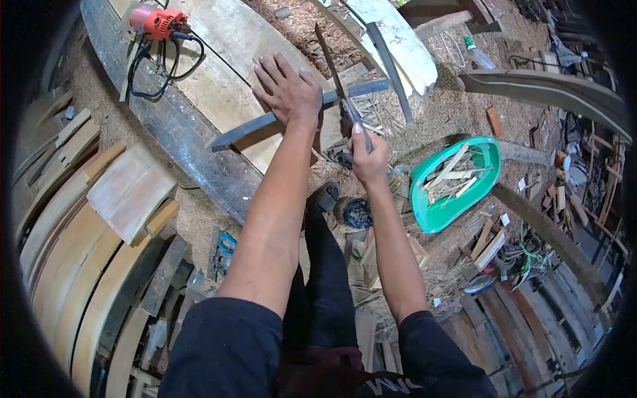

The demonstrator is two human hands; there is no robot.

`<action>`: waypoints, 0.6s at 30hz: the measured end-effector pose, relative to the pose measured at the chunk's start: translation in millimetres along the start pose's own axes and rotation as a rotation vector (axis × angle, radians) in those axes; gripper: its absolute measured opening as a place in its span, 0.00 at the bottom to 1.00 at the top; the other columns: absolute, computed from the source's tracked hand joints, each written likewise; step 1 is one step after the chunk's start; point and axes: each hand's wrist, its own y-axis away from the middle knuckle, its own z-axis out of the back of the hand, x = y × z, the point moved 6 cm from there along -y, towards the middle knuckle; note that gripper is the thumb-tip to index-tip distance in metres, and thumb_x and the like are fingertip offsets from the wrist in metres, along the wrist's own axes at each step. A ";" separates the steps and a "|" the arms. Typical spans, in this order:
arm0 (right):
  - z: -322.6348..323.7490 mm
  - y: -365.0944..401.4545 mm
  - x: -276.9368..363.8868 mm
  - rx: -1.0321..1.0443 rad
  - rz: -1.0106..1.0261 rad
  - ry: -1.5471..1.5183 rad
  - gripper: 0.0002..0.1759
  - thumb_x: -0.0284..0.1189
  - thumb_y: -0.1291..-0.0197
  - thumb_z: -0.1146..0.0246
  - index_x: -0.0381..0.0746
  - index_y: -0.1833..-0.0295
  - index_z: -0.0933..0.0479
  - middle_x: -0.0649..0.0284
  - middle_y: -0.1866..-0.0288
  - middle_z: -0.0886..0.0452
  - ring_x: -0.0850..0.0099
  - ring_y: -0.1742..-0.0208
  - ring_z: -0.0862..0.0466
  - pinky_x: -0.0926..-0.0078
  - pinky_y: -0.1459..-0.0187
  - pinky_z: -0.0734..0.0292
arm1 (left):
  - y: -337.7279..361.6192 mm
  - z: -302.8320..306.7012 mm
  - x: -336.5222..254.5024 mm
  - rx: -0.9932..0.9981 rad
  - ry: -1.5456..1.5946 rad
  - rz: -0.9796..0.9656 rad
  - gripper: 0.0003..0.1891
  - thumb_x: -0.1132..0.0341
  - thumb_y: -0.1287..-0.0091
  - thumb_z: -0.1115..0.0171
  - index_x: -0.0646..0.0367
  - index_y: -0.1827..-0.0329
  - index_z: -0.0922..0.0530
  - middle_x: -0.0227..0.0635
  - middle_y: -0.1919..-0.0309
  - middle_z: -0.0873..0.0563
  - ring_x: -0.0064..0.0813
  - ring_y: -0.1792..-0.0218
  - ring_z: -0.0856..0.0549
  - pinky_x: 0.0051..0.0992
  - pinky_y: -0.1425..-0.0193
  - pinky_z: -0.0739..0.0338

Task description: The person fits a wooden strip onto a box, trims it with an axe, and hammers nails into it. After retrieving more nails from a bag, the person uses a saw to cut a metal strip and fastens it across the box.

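Note:
My left hand (288,93) lies with spread fingers on a dark grey strip of wood (245,131), pressing it on the pale curved planks (229,96). The strip sticks out past the planks to the right. In my right hand (369,156) is the handle of a long, thin handsaw (330,60). The saw's blade points away from me and crosses the strip just right of my left hand. A second dark strip (390,73) lies farther right, beside a whitish board (398,40).
A red power tool (162,24) with a black cord sits on the planks at the upper left. A green tub (491,174) of wood scraps stands right. Curved timbers (99,265) are stacked left. A blue tool (225,249) and sawdust lie on the ground.

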 end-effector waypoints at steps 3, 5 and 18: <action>0.4 2.6 -1.8 0.042 -0.064 -0.172 0.24 0.41 0.29 0.41 0.34 0.73 0.22 0.66 0.81 0.21 0.79 0.77 0.21 0.78 0.74 0.28 | 6.7 -0.4 -1.9 0.103 0.066 -0.024 0.34 0.57 0.31 0.50 0.58 0.22 0.42 0.52 0.21 0.47 0.50 0.19 0.52 0.58 0.21 0.62; -2.9 0.1 -0.9 0.089 -0.070 -0.208 0.24 0.42 0.29 0.41 0.34 0.73 0.22 0.65 0.80 0.19 0.79 0.75 0.18 0.79 0.72 0.25 | 4.3 -1.7 0.3 0.143 0.102 -0.072 0.34 0.59 0.32 0.48 0.59 0.22 0.42 0.53 0.21 0.48 0.50 0.19 0.53 0.57 0.21 0.63; 8.7 6.6 9.5 0.008 0.066 0.125 0.26 0.42 0.32 0.38 0.36 0.79 0.27 0.71 0.85 0.33 0.80 0.81 0.35 0.73 0.78 0.40 | -1.7 -3.6 -5.6 -0.056 0.063 0.052 0.27 0.62 0.30 0.51 0.57 0.27 0.34 0.43 0.23 0.38 0.40 0.21 0.44 0.49 0.20 0.56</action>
